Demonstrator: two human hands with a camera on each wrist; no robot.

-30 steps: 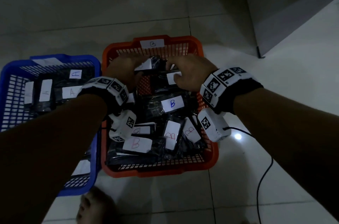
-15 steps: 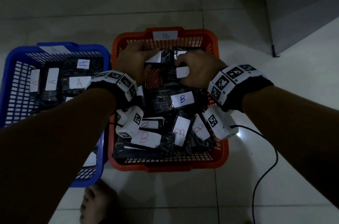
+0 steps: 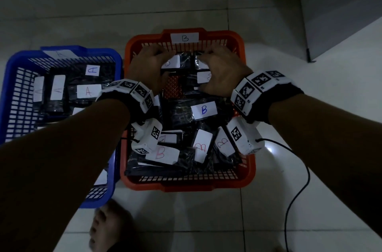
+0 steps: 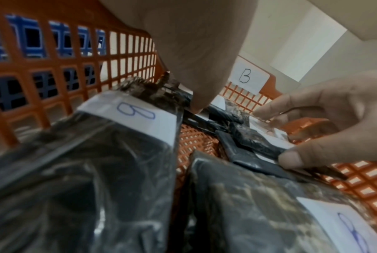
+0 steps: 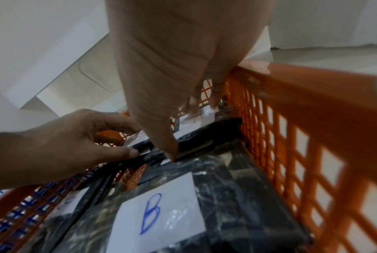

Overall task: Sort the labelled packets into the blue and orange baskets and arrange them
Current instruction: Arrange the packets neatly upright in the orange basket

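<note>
Both hands reach into the far end of the orange basket (label B), the left hand and right hand apparently each pinching a black packet with curled fingers.

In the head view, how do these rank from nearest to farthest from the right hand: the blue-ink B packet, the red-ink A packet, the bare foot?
From the right hand:
1. Blue-ink B packet, just below the wrist, in the orange basket.
2. Red-ink A packet, to the left, in the blue basket.
3. Bare foot, at the bottom, on the floor.
</note>
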